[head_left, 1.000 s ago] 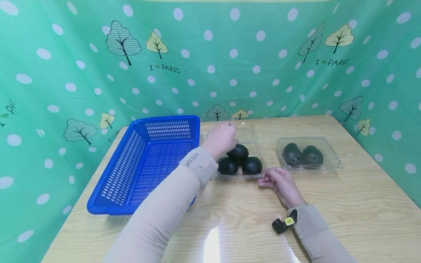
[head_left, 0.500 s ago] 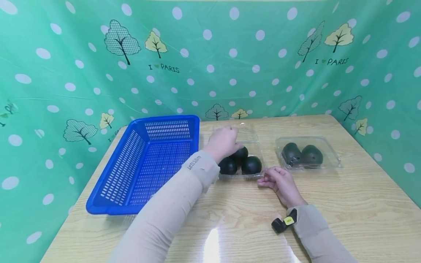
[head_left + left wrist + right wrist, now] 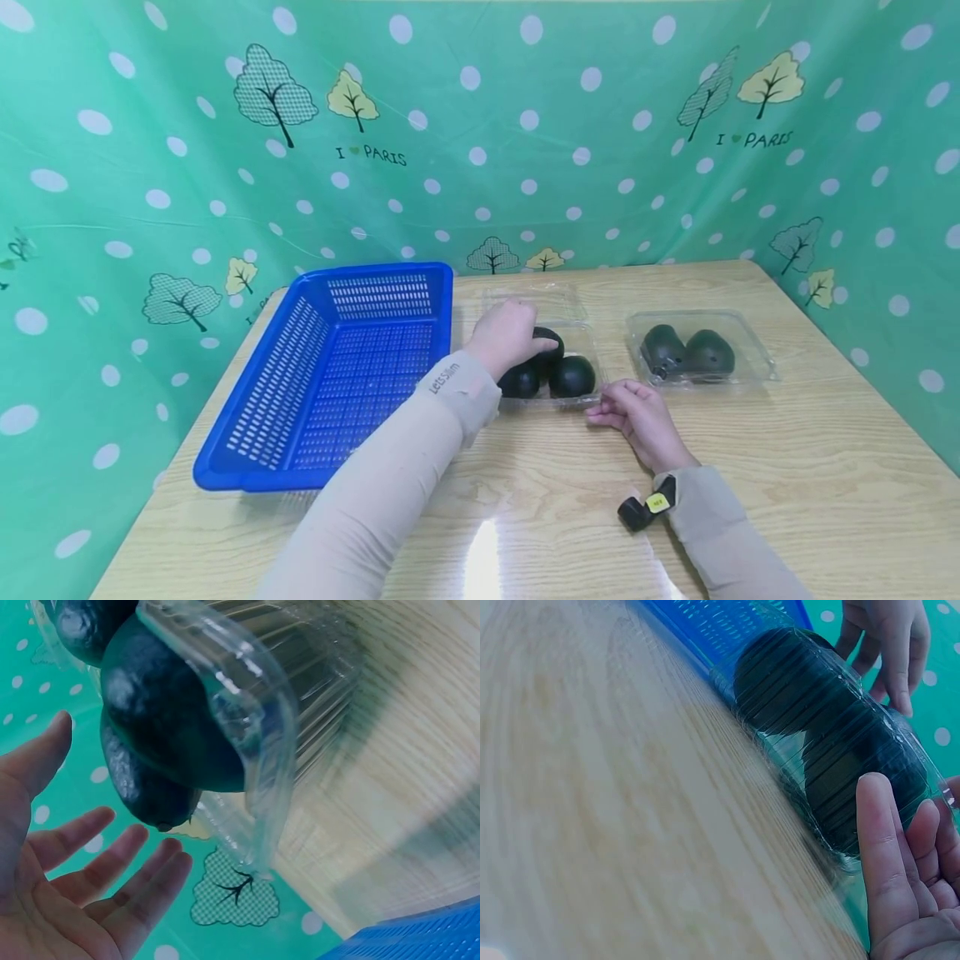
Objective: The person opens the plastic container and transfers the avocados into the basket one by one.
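An unlidded clear plastic clamshell container (image 3: 598,354) holds three dark, smooth avocados, two in front and one behind. My left hand (image 3: 504,332) reaches over the back avocado (image 3: 551,359), thumb lying across its top in the head view. Seen from the left wrist, the fingers of this hand (image 3: 97,877) are spread apart, with a gap to the dark avocados (image 3: 161,701). At the container's front right corner, my right hand (image 3: 641,421) pinches the rim between thumb and fingers. The left hand hides part of the front left avocado (image 3: 517,382).
A blue perforated basket (image 3: 442,287) stands left of the container, partly behind the left sleeve. On the right a closed clear container (image 3: 742,337) holds two more avocados (image 3: 709,354). The clamshell's lid (image 3: 551,298) lies folded back towards the green curtain (image 3: 525,221).
My left hand has lowered slightly over the back avocado, its thumb now across the top. The right hand keeps its place at the container's corner.
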Available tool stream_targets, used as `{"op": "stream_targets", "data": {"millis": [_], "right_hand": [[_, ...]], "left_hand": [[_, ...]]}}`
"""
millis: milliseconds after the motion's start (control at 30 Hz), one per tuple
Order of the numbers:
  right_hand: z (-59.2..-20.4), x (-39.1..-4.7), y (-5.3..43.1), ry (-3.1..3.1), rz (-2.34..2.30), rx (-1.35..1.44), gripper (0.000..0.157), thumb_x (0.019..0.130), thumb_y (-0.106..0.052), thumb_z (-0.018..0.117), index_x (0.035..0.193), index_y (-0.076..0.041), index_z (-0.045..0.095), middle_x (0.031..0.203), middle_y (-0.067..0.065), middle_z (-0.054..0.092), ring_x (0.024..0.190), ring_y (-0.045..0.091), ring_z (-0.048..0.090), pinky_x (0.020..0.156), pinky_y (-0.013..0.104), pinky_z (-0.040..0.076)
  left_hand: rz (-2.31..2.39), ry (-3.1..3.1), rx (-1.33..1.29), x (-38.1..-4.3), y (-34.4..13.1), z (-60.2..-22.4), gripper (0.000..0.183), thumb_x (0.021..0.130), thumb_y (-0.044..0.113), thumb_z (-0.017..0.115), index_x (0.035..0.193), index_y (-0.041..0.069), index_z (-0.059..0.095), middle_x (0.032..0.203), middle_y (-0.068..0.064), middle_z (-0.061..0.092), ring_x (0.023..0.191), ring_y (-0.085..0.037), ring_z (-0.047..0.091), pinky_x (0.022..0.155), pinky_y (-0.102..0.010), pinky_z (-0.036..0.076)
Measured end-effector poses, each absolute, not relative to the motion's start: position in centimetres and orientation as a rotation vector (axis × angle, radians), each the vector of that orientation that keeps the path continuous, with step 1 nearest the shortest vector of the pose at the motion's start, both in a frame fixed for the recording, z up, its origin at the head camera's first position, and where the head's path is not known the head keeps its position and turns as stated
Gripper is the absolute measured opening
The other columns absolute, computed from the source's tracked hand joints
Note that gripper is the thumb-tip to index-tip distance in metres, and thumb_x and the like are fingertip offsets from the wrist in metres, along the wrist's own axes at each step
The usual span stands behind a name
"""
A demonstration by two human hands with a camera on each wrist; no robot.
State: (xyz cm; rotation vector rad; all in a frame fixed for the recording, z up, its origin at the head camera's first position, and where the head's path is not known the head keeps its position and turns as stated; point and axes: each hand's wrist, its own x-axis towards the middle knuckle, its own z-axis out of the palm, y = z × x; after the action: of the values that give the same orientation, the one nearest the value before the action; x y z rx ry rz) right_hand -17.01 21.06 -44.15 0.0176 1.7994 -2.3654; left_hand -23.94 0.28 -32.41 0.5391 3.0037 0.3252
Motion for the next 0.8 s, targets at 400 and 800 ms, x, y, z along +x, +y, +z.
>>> {"op": "stream_targets", "data": {"millis": [400, 800], "right_hand": [[-44.1, -16.9, 20.9, 1.812, -2.346, 0.039, 0.024, 0.100, -0.007, 0.053, 0.078, -0.007, 0.063, 0.071, 0.002, 0.064, 0.072, 0.018, 0.073, 0.076, 0.033, 0.062], [-44.2, -17.0, 21.1, 1.810, -2.351, 0.029, 0.025, 0.100, -0.007, 0.053, 0.076, -0.008, 0.062, 0.073, 0.002, 0.063, 0.072, 0.018, 0.073, 0.075, 0.033, 0.062]], "left_hand": [[0.406, 2.977, 0.459, -24.5, 0.0, -33.8, 0.056, 0.085, 0.052, 0.073, 0.120, 0.009, 0.063, 0.116, -0.009, 0.067, 0.106, -0.024, 0.065, 0.093, -0.038, 0.054], [0.553, 2.898, 0.402, -24.7, 0.0, -34.0, 0.054, 0.083, 0.033, 0.081, 0.125, 0.006, 0.061, 0.121, -0.011, 0.064, 0.109, -0.023, 0.062, 0.099, -0.037, 0.051]]}}
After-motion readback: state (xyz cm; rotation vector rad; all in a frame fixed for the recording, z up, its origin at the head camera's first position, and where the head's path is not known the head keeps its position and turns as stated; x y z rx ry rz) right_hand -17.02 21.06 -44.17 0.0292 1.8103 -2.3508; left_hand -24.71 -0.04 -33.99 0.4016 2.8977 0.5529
